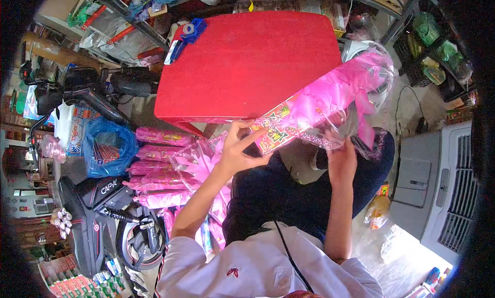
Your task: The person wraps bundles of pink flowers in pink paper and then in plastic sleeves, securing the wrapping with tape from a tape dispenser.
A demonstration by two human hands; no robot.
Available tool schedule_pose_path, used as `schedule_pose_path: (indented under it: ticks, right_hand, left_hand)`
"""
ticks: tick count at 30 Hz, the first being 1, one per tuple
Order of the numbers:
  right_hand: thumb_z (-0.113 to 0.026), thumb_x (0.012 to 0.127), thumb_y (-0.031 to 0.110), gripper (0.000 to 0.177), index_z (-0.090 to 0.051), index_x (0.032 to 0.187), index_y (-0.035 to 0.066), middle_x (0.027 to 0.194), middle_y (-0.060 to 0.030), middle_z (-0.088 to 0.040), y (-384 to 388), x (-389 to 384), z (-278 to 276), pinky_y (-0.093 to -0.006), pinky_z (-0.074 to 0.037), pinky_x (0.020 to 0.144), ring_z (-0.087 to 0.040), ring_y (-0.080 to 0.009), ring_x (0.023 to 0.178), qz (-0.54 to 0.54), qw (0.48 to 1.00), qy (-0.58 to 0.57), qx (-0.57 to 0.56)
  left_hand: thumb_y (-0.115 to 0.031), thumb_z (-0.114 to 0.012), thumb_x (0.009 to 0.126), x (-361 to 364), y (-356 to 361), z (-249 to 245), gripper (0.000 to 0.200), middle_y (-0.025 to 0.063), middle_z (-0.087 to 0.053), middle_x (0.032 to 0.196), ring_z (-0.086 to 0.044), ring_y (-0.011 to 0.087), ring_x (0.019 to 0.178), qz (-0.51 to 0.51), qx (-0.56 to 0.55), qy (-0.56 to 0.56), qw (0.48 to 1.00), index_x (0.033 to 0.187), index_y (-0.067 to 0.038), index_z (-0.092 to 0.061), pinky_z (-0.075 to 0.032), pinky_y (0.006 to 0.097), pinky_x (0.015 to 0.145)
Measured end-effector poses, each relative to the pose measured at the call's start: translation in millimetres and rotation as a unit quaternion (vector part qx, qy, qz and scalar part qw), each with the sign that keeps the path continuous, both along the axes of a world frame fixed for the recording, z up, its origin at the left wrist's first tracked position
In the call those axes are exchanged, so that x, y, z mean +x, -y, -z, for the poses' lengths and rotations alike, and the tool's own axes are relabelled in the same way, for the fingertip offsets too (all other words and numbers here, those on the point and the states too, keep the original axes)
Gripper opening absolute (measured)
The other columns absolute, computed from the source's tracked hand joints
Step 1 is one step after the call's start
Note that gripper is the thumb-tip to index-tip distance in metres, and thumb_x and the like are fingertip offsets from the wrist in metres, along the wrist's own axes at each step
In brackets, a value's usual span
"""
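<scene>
A pink bouquet (314, 99) in clear plastic wrap, with printed snack-like packs at its lower end, is held slanting over my lap and the front right corner of the red table (232, 66). My left hand (243, 149) grips the printed lower end, thumb below and fingers on top. Under the bouquet's right side, my right hand (341, 156) has its fingers closed at the clear wrap near a hanging pink ribbon (366, 130); part of its grip is hidden by the wrap.
A blue tape dispenser (188, 35) sits at the table's far left corner. Several pink wrapped bundles (160, 166) lie left of my legs, beside a blue plastic bag (109, 146) and a black motorbike (98, 205). A grey appliance (428, 179) stands to the right.
</scene>
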State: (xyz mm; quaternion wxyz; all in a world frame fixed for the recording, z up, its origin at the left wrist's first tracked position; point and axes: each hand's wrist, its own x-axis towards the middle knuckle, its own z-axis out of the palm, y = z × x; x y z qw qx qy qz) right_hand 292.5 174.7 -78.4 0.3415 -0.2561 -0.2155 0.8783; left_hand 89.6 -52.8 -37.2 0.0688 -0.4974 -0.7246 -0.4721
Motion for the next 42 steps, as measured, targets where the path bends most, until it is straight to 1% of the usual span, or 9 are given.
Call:
schedule_pose_path:
  ticks: [9, 13, 16, 19, 21, 28, 34, 37, 42]
  right_hand:
    - [-0.055, 0.103, 0.033, 0.032, -0.062, 0.103, 0.001, 0.099, -0.0124, -0.07, 10, 2, -26, -0.0418, -0.06, 0.081, -0.071, -0.0262, 0.096, 0.004, 0.996, 0.084, -0.032]
    - [-0.065, 0.097, 0.035, 0.031, -0.065, 0.098, 0.004, 0.089, -0.0099, -0.071, 34, 5, -56, -0.0325, -0.06, 0.06, -0.073, -0.0229, 0.08, -0.206, 0.957, 0.19, 0.069]
    - [-0.077, 0.088, 0.028, 0.026, -0.067, 0.089, 0.004, 0.083, -0.0072, -0.07, 57, 8, -104, -0.0308, -0.056, 0.058, -0.071, -0.0189, 0.073, -0.445, 0.738, 0.272, 0.427]
    - [-0.085, 0.078, 0.018, 0.022, -0.069, 0.085, 0.005, 0.083, -0.0052, -0.069, 66, -27, -171, -0.0335, -0.055, 0.06, -0.069, -0.0201, 0.073, -0.273, 0.717, 0.181, 0.615]
    - [-0.086, 0.064, 0.014, 0.04, -0.07, 0.1, 0.005, 0.104, -0.0144, -0.068, 51, -78, -189, -0.0425, -0.052, 0.083, -0.064, -0.0317, 0.099, -0.079, 0.533, 0.161, 0.827]
    - [-0.075, 0.074, 0.022, 0.029, -0.071, 0.097, 0.005, 0.109, -0.0158, -0.069, 24, -190, -151, -0.048, -0.052, 0.088, -0.067, -0.0363, 0.097, -0.386, 0.223, 0.231, 0.865]
    - [-0.064, 0.081, 0.01, 0.011, -0.067, 0.09, 0.004, 0.093, -0.0134, -0.065, 27, -158, -148, -0.0433, -0.056, 0.077, -0.068, -0.0338, 0.085, -0.287, 0.281, 0.115, 0.908]
    - [-0.061, 0.083, 0.014, 0.016, -0.067, 0.093, 0.004, 0.095, -0.0147, -0.064, 27, -136, -153, -0.0417, -0.059, 0.071, -0.071, -0.0323, 0.087, -0.283, 0.25, 0.158, 0.912]
    - [-0.063, 0.078, 0.01, 0.015, -0.061, 0.092, 0.003, 0.092, -0.0144, -0.06, 16, -105, -140, -0.0428, -0.056, 0.075, -0.067, -0.0336, 0.089, -0.222, 0.347, 0.237, 0.88]
  left_hand:
    - [-0.019, -0.092, 0.055, -8, 0, 7, 0.064, 0.0179, -0.056, 0.113, -0.06, 0.0324, 0.107, 0.021, -0.016, -0.031, 0.999, 0.116, -0.009, -0.074, -0.054, 0.0413, 0.091]
    - [-0.02, -0.092, 0.056, -4, 3, -2, 0.066, 0.0183, -0.057, 0.114, -0.061, 0.0328, 0.107, 0.013, -0.025, -0.051, 0.998, 0.119, -0.01, -0.073, -0.053, 0.0409, 0.091]
    - [-0.02, -0.091, 0.058, -6, 4, -6, 0.068, 0.0193, -0.059, 0.116, -0.061, 0.0339, 0.111, 0.015, -0.033, -0.053, 0.998, 0.123, -0.013, -0.072, -0.053, 0.0412, 0.094]
    - [-0.02, -0.09, 0.058, -6, 4, -2, 0.069, 0.0195, -0.059, 0.118, -0.062, 0.034, 0.11, 0.022, -0.034, -0.054, 0.998, 0.124, -0.014, -0.071, -0.054, 0.0412, 0.093]
    - [-0.02, -0.09, 0.058, -5, 5, -4, 0.068, 0.0194, -0.059, 0.118, -0.064, 0.0334, 0.108, 0.018, -0.038, -0.064, 0.997, 0.123, -0.015, -0.071, -0.056, 0.0408, 0.091]
    - [-0.021, -0.09, 0.058, -8, 3, 0, 0.067, 0.0186, -0.06, 0.114, -0.065, 0.0327, 0.104, 0.017, -0.03, -0.067, 0.997, 0.122, -0.016, -0.072, -0.057, 0.0401, 0.086]
    - [-0.021, -0.09, 0.058, -10, 3, -5, 0.067, 0.0181, -0.06, 0.112, -0.066, 0.0323, 0.101, 0.025, -0.02, -0.061, 0.998, 0.122, -0.016, -0.072, -0.058, 0.0405, 0.084]
    - [-0.025, -0.093, 0.055, -12, 2, 3, 0.066, 0.0178, -0.059, 0.113, -0.062, 0.0324, 0.104, 0.023, -0.016, -0.041, 0.999, 0.116, -0.009, -0.075, -0.053, 0.0408, 0.089]
    - [-0.022, -0.089, 0.059, -11, 1, -4, 0.063, 0.0169, -0.06, 0.11, -0.066, 0.0311, 0.1, 0.015, -0.022, -0.045, 0.999, 0.12, -0.015, -0.073, -0.057, 0.0396, 0.085]
